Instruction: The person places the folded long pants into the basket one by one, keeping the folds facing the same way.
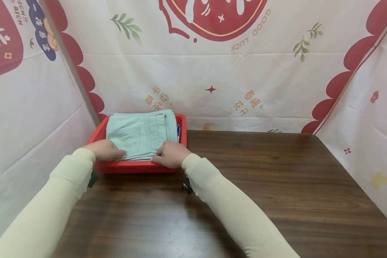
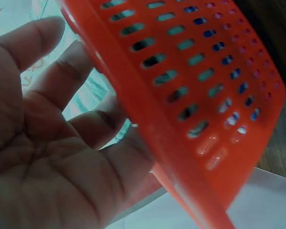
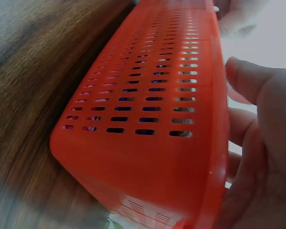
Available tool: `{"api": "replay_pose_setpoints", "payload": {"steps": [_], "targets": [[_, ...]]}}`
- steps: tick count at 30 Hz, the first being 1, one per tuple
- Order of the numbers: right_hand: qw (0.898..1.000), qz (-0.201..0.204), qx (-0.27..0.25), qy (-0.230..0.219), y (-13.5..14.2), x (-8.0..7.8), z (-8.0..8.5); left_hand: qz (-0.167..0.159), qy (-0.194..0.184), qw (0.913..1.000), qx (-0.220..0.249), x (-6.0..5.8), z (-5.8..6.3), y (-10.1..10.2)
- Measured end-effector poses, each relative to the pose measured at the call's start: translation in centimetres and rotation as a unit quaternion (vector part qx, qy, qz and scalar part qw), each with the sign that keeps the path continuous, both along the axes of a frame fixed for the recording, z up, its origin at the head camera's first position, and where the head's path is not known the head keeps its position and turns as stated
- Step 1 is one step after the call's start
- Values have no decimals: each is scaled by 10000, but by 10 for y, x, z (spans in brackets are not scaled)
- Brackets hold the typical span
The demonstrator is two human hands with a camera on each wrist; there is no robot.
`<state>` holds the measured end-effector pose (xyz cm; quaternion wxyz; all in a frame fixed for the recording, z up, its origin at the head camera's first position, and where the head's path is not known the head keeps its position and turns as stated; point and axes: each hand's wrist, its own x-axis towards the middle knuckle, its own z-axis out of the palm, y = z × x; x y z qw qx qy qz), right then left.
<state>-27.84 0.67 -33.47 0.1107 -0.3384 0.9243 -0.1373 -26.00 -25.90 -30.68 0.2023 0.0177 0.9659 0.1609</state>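
Observation:
Folded pale-green jeans (image 1: 132, 134), with a pocket and seams showing, lie on top in a red plastic basket (image 1: 138, 167). My left hand (image 1: 107, 149) rests at the front left of the jeans, thumb along their near edge. In the left wrist view its loosely bent fingers (image 2: 86, 114) reach over the basket rim onto the cloth. At the front right corner of the jeans, my right hand (image 1: 172, 154) touches the cloth with its thumb near the rim. The right wrist view shows that hand's fingers (image 3: 240, 126) just behind the rim, partly hidden by it.
Under the jeans, blue and other coloured items show through the slots of the basket wall (image 3: 138, 95). The basket stands at the back left of a dark wooden table (image 1: 261, 186). Printed white cloth (image 1: 209, 71) hangs behind and on both sides.

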Motion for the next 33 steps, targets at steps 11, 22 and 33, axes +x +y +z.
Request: {"api": "replay_pose_setpoints", "payload": {"steps": [11, 22, 33], "targets": [[9998, 76, 162, 129, -3, 2, 1, -12, -175, 9992, -366, -5, 1, 13], [9996, 81, 172, -210, -2, 2, 3, 263, -169, 9990, -307, -6, -4, 13], [9959, 633, 447, -476, 8, -9, 10, -25, -327, 9987, -386, -14, 0, 15]]}}
